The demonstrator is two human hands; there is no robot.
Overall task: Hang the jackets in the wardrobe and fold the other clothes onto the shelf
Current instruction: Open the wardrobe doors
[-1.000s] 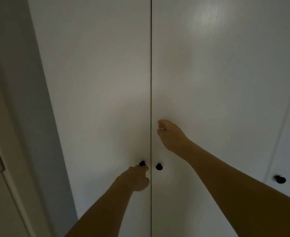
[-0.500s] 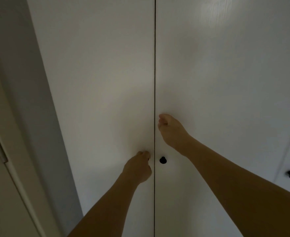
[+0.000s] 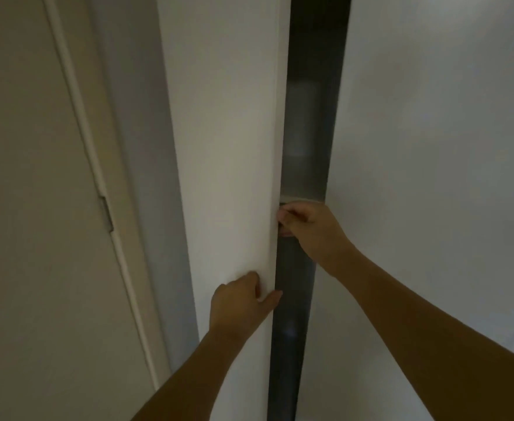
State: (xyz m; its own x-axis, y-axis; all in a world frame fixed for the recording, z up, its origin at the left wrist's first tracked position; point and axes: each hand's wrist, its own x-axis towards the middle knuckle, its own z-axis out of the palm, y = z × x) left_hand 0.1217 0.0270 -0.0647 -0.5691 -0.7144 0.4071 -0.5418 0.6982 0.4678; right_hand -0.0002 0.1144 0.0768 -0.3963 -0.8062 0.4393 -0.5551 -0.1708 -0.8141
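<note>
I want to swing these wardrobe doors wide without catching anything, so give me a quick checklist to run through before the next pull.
1. Left door started open: ok, a dark gap shows between it and the right door.
2. Left hand on the left door: ok, it grips near the door's free edge; the knob is hidden.
3. Right hand grip: ok, fingers curl round the left door's edge inside the gap.
4. Right door open: not ok, it looks closed.
5. Room for the left door to swing: cannot tell; the wall with a hinge is close on the left.
6. Rail and shelf inside ready: cannot tell, too dark.
</note>
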